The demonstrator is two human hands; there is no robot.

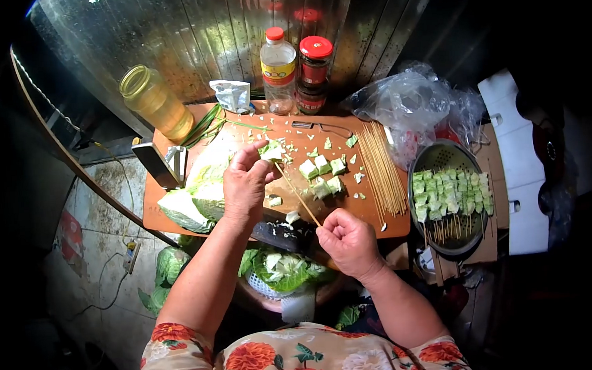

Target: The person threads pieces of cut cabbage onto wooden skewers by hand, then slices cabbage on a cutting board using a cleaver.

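My left hand (247, 177) pinches a pale green cabbage piece (272, 150) above the orange table (395, 228). A thin wooden skewer (298, 195) runs from that piece down to my right hand (347, 241), whose fingers are closed round its lower end. Cut cabbage chunks (322, 164) lie in a small group to the right of my left hand. Large cabbage parts (199, 197) rest at the table's left. A row of bare skewers (382, 170) lies at the right side of the table. Skewered cabbage (452, 193) fills part of a metal colander (446, 246) farther right.
Along the back stand a jar of yellow liquid (158, 105), a clear bottle (279, 72) and a red-lidded jar (315, 63). A phone (154, 164) leans at left. Below the table's edge sits a basket (267, 290) with cabbage. Plastic bags (408, 99) lie back right.
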